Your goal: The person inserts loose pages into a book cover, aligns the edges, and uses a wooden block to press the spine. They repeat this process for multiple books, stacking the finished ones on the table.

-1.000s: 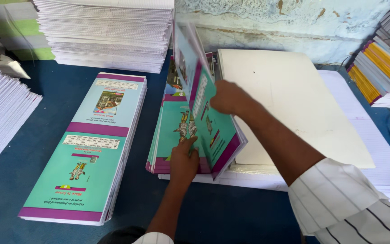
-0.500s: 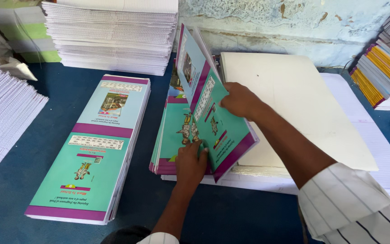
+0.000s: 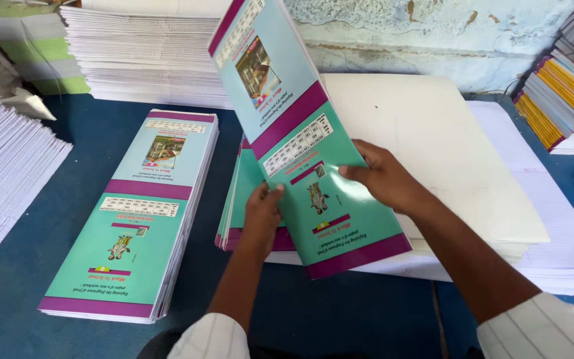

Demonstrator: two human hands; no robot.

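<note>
Left hand (image 3: 262,207) + right hand (image 3: 378,176) | lifting teal cover sheet (image 3: 300,143) | above cover stack (image 3: 240,206)

The raised cover sheet (image 3: 300,133) ran out of frame at 12 o'clock, its top edge cut off. It hid most of the teal pile (image 3: 237,199) beneath, so that pile's depth could not be told. The left hand (image 3: 262,211) had its fingertips tucked behind the sheet, the grip there unseen. The right hand (image 3: 383,179) covered part of the cream board (image 3: 433,133). White paper stacks (image 3: 8,159) at 9 o'clock and coloured-edge stacks (image 3: 566,93) at 3 o'clock were cropped. Print was too small to make out.
</note>
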